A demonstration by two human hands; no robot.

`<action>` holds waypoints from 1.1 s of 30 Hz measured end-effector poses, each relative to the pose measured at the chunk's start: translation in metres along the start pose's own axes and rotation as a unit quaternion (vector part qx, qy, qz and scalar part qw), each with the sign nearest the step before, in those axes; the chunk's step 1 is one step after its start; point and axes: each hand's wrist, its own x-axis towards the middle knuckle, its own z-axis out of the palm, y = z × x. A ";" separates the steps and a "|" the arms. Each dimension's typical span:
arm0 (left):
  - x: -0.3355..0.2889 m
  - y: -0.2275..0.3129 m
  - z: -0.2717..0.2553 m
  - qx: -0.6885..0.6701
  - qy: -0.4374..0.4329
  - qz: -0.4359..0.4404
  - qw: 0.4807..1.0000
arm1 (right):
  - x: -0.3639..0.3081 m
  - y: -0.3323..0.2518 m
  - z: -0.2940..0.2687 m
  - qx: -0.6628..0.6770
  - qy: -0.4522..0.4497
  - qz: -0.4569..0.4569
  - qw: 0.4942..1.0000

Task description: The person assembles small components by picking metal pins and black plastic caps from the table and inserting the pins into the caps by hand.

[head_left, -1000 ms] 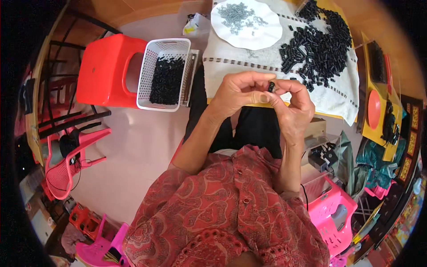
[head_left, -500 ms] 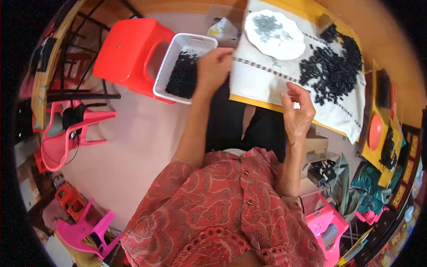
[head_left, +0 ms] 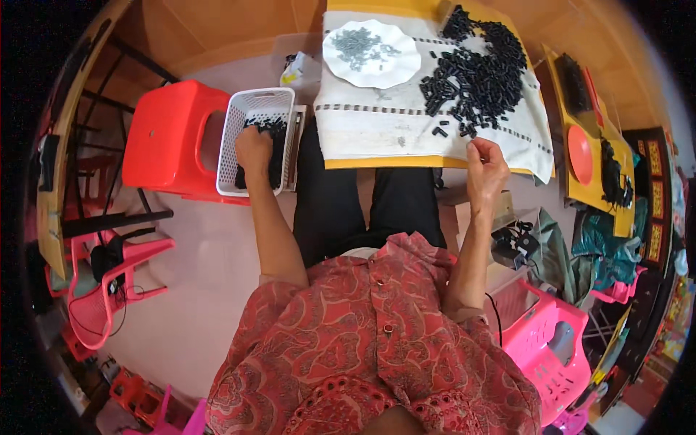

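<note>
Our left hand (head_left: pixel 253 148) reached down into the white basket (head_left: pixel 233 123) on the red stool (head_left: pixel 163 134), fingers curled over the black pieces (head_left: pixel 275 130) heaped inside, though we could not tell whether it gripped one or had let go. Our right hand (head_left: pixel 486 163) rested loosely closed at the near edge of the white cloth (head_left: pixel 362 130), just short of the big pile of black pieces (head_left: pixel 478 69). We judged that the basket, set near the stool's edge, could tip under a careless push, and a sleeve sweeping the cloth could scatter the pile or jolt the white plate (head_left: pixel 402 61) of small grey parts.
</note>
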 end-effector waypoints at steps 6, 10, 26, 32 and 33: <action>-0.013 0.064 -0.041 -0.246 0.071 0.106 0.961 | -0.004 -0.012 0.010 -0.023 -0.014 -0.017 0.999; -0.028 0.096 -0.046 -0.437 0.019 0.102 0.894 | -0.002 -0.019 0.021 -0.019 -0.029 -0.034 0.999; -0.070 0.143 -0.059 -0.488 -0.041 0.181 0.853 | 0.013 -0.018 0.042 -0.114 -0.052 -0.113 0.986; -0.085 0.153 -0.055 -0.516 -0.084 0.176 0.834 | 0.009 -0.018 0.041 -0.192 -0.117 -0.106 0.969; -0.086 0.154 -0.050 -0.526 -0.090 0.181 0.826 | 0.009 -0.015 0.042 -0.189 -0.118 -0.105 0.969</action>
